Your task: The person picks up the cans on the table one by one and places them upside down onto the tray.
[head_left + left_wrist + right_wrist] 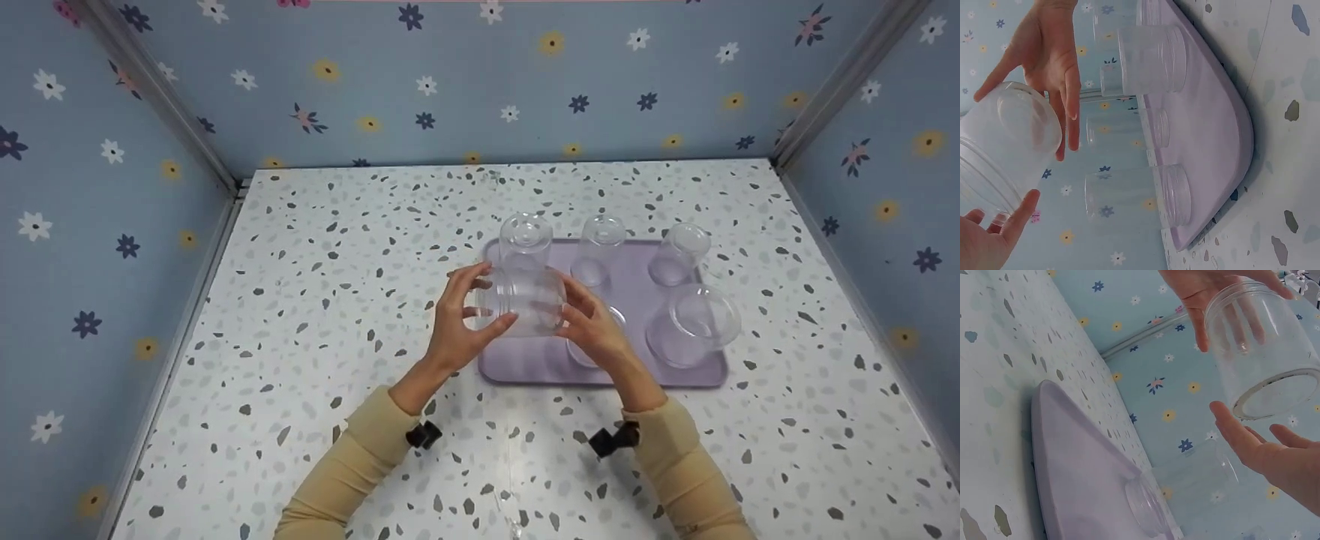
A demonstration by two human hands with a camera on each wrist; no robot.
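A clear jar [529, 300] lies sideways in the air above the tray's left part, its ringed rim toward the left and its base toward the right. My left hand [459, 319] grips it at the rim end, thumb on the near side. My right hand [592, 322] is at the base end. In the left wrist view the right hand's fingers [1067, 107] extend nearly straight past the base. The right wrist view shows a fingertip at the base's edge. Below, a purple tray [525, 369] bears several clear jars, one partly hidden behind the right hand.
Three jars stand along the tray's back, at left [526, 232], middle [600, 244] and right [679, 255]. A wider jar [694, 326] stands at the front right. The speckled table [337, 262] meets flowered walls [450, 82] at the back and both sides.
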